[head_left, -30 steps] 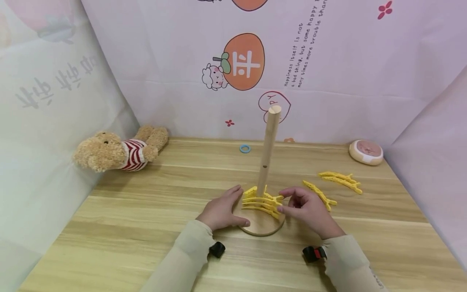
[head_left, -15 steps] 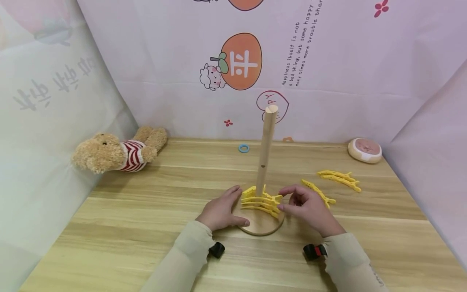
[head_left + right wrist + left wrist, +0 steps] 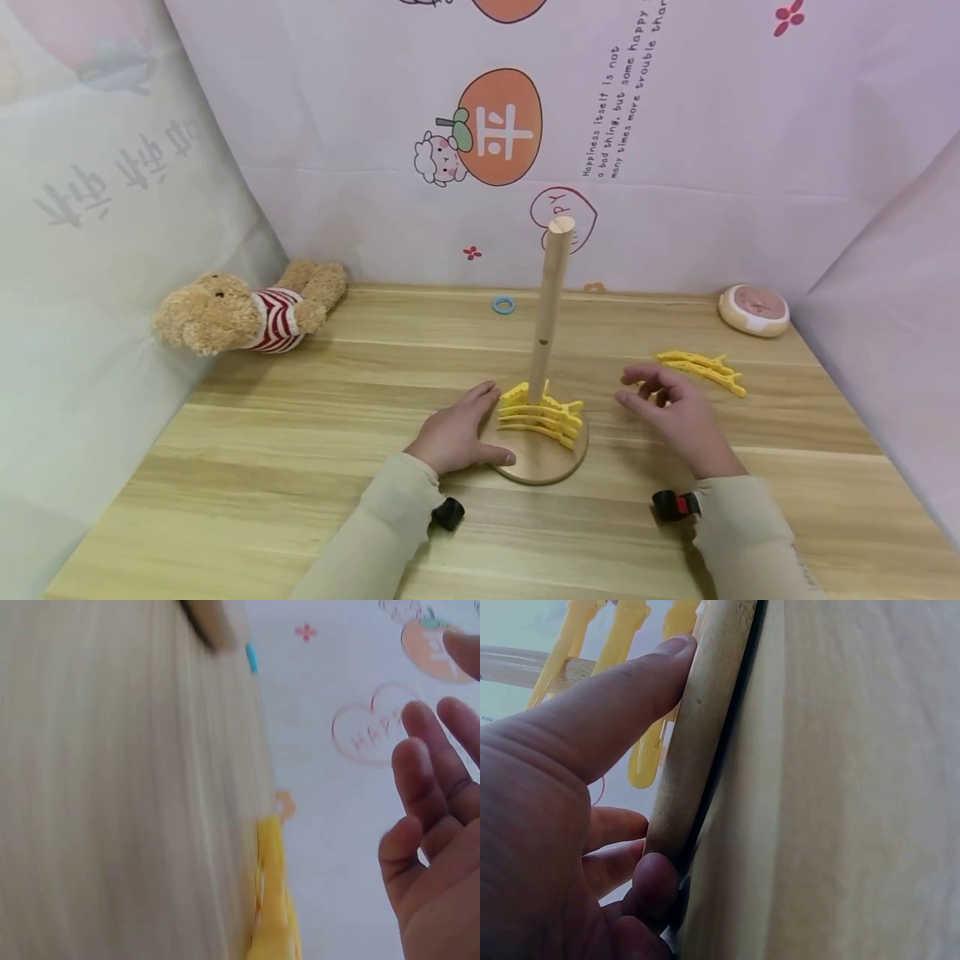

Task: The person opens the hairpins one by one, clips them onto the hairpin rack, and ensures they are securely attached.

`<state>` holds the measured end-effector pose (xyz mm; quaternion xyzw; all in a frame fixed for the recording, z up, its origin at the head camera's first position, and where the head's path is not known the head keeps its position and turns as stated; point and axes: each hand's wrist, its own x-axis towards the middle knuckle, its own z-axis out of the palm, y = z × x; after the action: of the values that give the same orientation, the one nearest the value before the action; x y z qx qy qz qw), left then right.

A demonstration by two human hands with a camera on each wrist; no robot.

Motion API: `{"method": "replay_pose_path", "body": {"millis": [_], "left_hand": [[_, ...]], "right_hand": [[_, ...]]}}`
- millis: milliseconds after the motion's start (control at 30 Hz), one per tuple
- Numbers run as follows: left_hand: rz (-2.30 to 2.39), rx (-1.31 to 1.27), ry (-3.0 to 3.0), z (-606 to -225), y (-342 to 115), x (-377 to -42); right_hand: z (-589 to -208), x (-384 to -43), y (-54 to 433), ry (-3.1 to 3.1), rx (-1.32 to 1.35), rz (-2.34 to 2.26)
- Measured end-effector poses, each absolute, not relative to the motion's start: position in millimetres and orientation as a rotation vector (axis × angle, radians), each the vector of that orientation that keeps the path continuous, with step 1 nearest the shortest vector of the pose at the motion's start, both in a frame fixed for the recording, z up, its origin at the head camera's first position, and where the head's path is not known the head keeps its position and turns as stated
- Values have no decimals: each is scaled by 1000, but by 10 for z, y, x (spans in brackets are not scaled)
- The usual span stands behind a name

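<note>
A wooden stand (image 3: 552, 292) with a round base and an upright post rises mid-table. Several yellow plastic hair clips (image 3: 540, 421) are stacked low around the post. My left hand (image 3: 453, 433) holds the left edge of the base; in the left wrist view its thumb (image 3: 622, 701) presses the top near the clips and the fingers lie along the rim. My right hand (image 3: 690, 421), fingers loosely bent and holding nothing, hovers right of the stand over a loose clip it mostly hides. Yellow clips (image 3: 274, 915) also show below the hand in the right wrist view.
Further loose yellow clips (image 3: 701, 371) lie behind the right hand. A blue ring (image 3: 503, 305) sits at the back, a round pink-and-white object (image 3: 754, 311) at the back right corner. A plush bear (image 3: 251, 312) lies at the left against the printed cloth.
My right hand has let go of the clips on the stand and moved right, over the loose clip. My left hand has stayed on the base.
</note>
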<state>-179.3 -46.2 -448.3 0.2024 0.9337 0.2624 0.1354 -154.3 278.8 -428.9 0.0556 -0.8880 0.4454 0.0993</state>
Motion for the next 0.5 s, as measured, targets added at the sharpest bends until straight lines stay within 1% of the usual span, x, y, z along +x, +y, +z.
{"method": "replay_pose_path", "body": {"millis": [167, 500], "left_hand": [[751, 584, 2707, -4497, -454, -1793], [764, 590, 2708, -4501, -469, -1806]], "right_hand": [[-4334, -1574, 2996, -2589, 75, 1190], [-4390, -1591, 3348, -2550, -153, 1197]]}}
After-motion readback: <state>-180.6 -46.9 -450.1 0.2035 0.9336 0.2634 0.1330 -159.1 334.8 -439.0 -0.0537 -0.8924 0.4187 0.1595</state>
